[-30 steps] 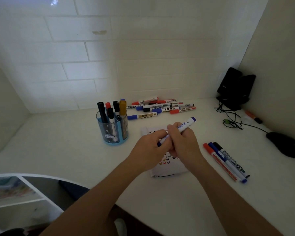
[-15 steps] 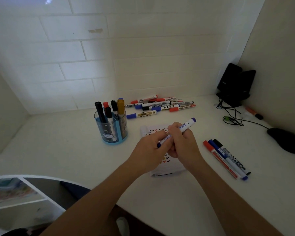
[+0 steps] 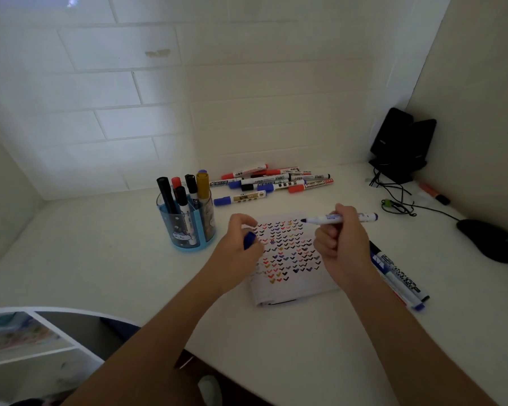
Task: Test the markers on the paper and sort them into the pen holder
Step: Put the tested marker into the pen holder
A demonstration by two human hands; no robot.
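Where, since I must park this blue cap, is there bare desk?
Bare desk lies left of the pen holder toward the left wall, and along the front between the paper and the desk edge. Crowded: the marker pile behind the paper, three markers right of it, cables and mouse beyond. Your left hand, holding the cap, is nearest the first.

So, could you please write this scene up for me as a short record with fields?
left hand: holds the blue cap
right hand: holds the uncapped marker, tip pointing left over the paper
paper: covered in coloured ticks
holder: several markers standing in it
pile: markers lying behind the paper
mouse: far right
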